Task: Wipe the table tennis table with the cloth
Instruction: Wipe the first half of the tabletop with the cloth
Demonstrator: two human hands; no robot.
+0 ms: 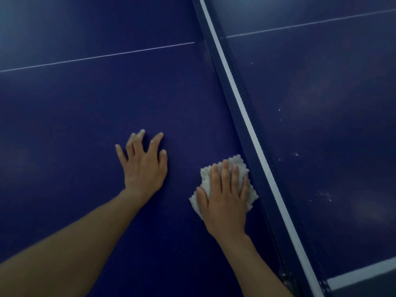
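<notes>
Cloth (205, 175): white, nubby, folded into a small pad. It lies flat on the table (85, 125), just beside the net (243, 113), toward the near side edge.

Right hand (225, 196) on top of it, grip wide: fingers straight, palm pressing down, nothing pinched. Left hand (143, 170) spread on bare table left of the cloth, not touching it; grip wide, empty.

Judgement: cloth light, soft, limp, and likely to bunch if pushed from one edge. Best held under a flat palm at its centre. Table looks smooth, so the pad should slide easily.
</notes>
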